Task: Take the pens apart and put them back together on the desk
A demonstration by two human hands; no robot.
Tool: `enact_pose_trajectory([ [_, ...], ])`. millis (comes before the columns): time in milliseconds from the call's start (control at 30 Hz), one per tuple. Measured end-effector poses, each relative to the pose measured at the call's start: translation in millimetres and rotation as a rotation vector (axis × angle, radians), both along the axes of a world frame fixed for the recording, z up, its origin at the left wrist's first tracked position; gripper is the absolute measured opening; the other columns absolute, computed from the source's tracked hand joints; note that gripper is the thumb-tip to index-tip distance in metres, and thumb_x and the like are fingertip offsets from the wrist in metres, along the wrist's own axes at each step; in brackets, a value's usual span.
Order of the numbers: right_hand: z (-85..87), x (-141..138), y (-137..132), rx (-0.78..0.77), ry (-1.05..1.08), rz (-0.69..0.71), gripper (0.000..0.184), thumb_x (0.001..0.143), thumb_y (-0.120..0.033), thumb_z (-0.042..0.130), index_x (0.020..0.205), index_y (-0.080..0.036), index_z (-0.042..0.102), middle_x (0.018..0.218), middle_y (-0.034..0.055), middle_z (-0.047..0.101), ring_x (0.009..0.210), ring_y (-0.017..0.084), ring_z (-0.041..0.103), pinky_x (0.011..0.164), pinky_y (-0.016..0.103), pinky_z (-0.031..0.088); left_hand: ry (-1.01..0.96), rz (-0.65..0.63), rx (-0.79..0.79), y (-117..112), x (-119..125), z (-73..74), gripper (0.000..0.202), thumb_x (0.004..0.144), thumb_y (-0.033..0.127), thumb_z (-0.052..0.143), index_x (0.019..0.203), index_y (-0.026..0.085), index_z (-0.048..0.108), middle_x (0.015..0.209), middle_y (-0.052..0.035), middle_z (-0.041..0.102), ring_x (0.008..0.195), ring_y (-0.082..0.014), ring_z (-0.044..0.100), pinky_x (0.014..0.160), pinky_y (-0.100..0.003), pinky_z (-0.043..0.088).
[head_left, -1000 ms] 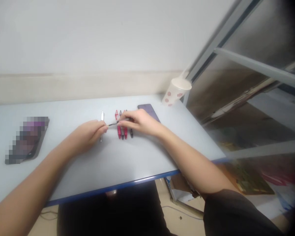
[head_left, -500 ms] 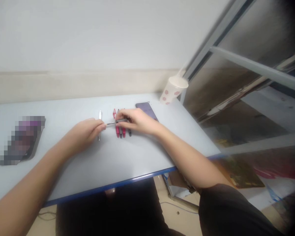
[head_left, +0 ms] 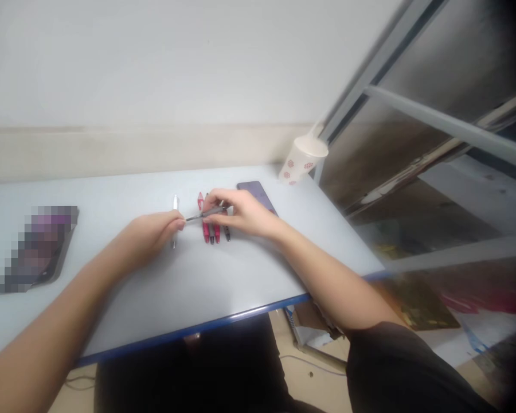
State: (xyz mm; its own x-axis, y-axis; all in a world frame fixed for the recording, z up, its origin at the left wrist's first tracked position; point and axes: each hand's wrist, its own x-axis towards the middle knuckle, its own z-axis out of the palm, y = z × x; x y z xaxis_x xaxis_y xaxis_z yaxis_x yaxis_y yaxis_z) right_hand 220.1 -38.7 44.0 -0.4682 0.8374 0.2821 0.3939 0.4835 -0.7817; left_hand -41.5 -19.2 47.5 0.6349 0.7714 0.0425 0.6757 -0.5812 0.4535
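A thin grey pen (head_left: 201, 215) is held level between both hands over the pale table (head_left: 163, 287). My left hand (head_left: 152, 234) pinches its left tip with closed fingers. My right hand (head_left: 241, 212) grips the other end, fingers curled round it. Under the pen lie red and dark pens (head_left: 210, 230) side by side. A white pen (head_left: 175, 203) lies just behind my left hand.
A dark phone (head_left: 258, 192) lies behind my right hand. A paper cup with red flowers (head_left: 301, 159) stands at the back right corner. A blurred dark case (head_left: 36, 248) sits at the left. Metal frame bars (head_left: 434, 120) rise on the right, past the table's blue front edge.
Both hands keep hold of the grey pen and have barely moved. The view has drifted slightly.
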Motion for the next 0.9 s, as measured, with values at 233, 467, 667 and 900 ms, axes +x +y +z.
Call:
enact_pose_trajectory([
  [233, 6.2, -2.1, -7.6, 0.115, 0.179, 0.079, 0.021, 0.09, -0.002, 0.062, 0.078, -0.019, 0.066, 0.097, 0.0034, 0.067, 0.095, 0.017, 0.066, 0.087, 0.035, 0.055, -0.177, -0.113, -0.172, -5.2, 0.2, -5.3, 0.044, 0.106, 0.043, 0.031, 0.072, 0.022, 0.052, 0.059, 0.0039, 0.049, 0.055, -0.0135, 0.049, 0.059, -0.026, 0.041],
  [467, 8.7, -3.7, -7.1, -0.192, 0.411, -0.02, 0.029, 0.086, -0.03, 0.085, 0.105, -0.02, 0.067, 0.097, 0.0025, 0.069, 0.085, 0.015, 0.069, 0.077, 0.03, 0.059, -0.273, -0.106, -0.15, -6.6, -2.4, -2.1, 0.031, 0.106, 0.041, 0.041, 0.101, 0.022, 0.065, 0.062, 0.006, 0.059, 0.055, -0.0119, 0.054, 0.06, -0.024, 0.044],
  [667, 2.8, -9.3, -3.8, -0.138, 0.584, -0.217, 0.037, 0.086, -0.038, 0.085, 0.11, -0.02, 0.062, 0.094, 0.0006, 0.066, 0.071, 0.01, 0.062, 0.067, 0.027, 0.056, -0.308, -0.1, -0.107, -8.1, -0.7, -3.0, 0.025, 0.104, 0.041, 0.05, 0.105, 0.022, 0.066, 0.073, 0.0035, 0.069, 0.062, -0.0116, 0.059, 0.062, -0.023, 0.045],
  [900, 5.4, -10.2, -4.7, -0.029, 0.464, -0.38, 0.027, 0.096, -0.044, 0.072, 0.108, -0.021, 0.063, 0.077, -0.0023, 0.059, 0.071, 0.013, 0.059, 0.07, 0.03, 0.056, -0.335, -0.077, -0.067, -7.6, 0.7, -6.0, 0.025, 0.104, 0.039, 0.05, 0.099, 0.021, 0.067, 0.071, 0.0028, 0.065, 0.061, -0.012, 0.056, 0.059, -0.024, 0.044],
])
